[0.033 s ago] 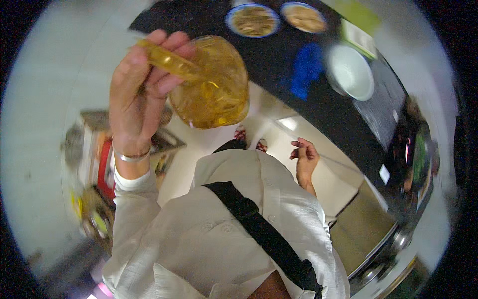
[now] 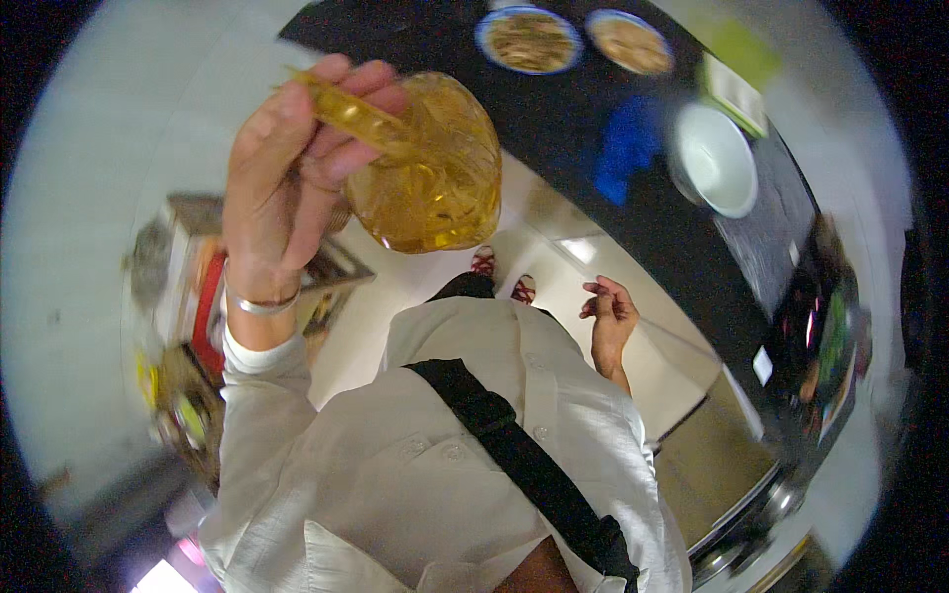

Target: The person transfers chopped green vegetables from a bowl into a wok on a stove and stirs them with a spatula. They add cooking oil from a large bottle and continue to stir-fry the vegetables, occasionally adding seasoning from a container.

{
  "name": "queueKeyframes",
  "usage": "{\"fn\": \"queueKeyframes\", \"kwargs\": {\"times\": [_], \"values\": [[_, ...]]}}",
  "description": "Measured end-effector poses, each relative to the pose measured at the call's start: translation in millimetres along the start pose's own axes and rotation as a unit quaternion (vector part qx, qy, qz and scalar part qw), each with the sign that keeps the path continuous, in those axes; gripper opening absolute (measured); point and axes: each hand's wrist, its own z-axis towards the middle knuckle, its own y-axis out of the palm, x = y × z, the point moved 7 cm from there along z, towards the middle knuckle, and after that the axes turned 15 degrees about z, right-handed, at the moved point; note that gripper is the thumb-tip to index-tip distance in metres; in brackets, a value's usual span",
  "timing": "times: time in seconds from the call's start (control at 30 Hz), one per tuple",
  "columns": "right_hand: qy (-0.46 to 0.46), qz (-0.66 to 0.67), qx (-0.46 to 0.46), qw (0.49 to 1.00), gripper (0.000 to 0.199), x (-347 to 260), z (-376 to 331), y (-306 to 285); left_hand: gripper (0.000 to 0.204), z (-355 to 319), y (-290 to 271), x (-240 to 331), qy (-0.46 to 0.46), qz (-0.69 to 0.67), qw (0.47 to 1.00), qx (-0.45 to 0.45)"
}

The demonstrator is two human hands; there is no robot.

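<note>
Raised at the upper left, my left hand (image 2: pixel 282 183) is closed around the handle of an amber see-through jug (image 2: pixel 450 173). The jug's rounded body hangs to the right of my fingers, glossy and somewhat blurred; what is inside it I cannot make out. Lower and to the right, my right hand (image 2: pixel 611 321) hangs in the air beside the counter, its fingers loosely bent and apart, with nothing in them.
The dark counter (image 2: pixel 682 262) curves along the right. On it are two blue-rimmed plates of food (image 2: pixel 529 42), a blue cloth-like thing (image 2: pixel 628 148), a white bowl (image 2: pixel 717 163) and a green-edged box (image 2: pixel 734 94). Shelves with goods (image 2: pixel 203 296) stand at the left.
The counter and its dishes have shifted slightly right in the picture. My left hand and the jug sit a little further right; both hands keep their shape.
</note>
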Motion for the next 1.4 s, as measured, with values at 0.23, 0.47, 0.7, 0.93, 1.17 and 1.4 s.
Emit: {"fn": "queueKeyframes", "kwargs": {"times": [0.23,0.47,0.7,0.93,1.17,1.4], "values": [[0.026,-0.037,-0.121,0.992,0.018,29,43,48,0.027,-43,-99,-94,-0.164,-0.045,0.973,0.157],[0.089,-0.193,-0.124,0.969,0.017,81,60,97,0.024,-140,-257,-348,-0.333,-0.184,0.865,0.327],[0.210,-0.210,-0.147,0.944,0.017,139,47,170,0.018,-187,-386,-586,-0.261,-0.099,0.863,0.421],[0.248,-0.231,-0.179,0.924,0.017,182,58,219,0.028,-231,-480,-664,-0.322,-0.070,0.791,0.515],[0.308,-0.252,-0.133,0.908,0.016,212,65,236,0.025,-247,-519,-681,-0.281,-0.067,0.851,0.438],[0.295,-0.258,-0.142,0.909,0.019,219,75,246,0.024,-268,-532,-731,-0.225,-0.473,0.624,0.580]]}}
